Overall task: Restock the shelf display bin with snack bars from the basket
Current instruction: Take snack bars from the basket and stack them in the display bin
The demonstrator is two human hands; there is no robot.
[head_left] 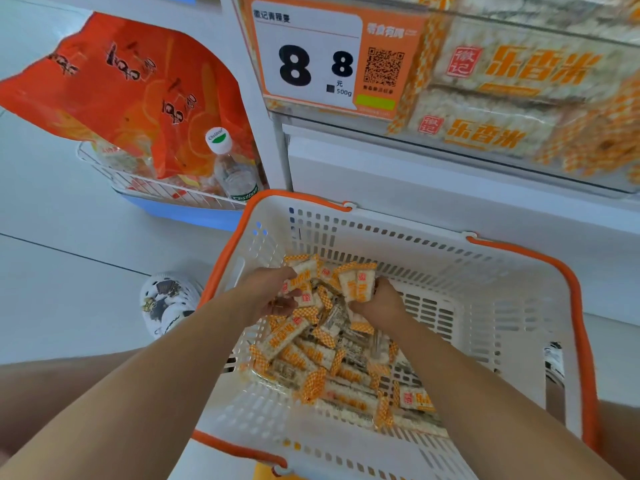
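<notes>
Bars [313,355] fill the near-left floor of one white basket [512,306] with orange handles; too many to count, a loose heap. Each is a small clear-wrapped pale rice slab with orange checkered ends and orange characters. Both my hands are down in the heap: my left hand [273,289] is curled around a few bars, my right hand [377,301] is closed on a bunch with two standing up above my knuckles. Above, the bin [519,98] holds more of the same behind one price tag [311,60] reading 8 8. Left, one bottle [232,168] beside one red bag [131,88].
</notes>
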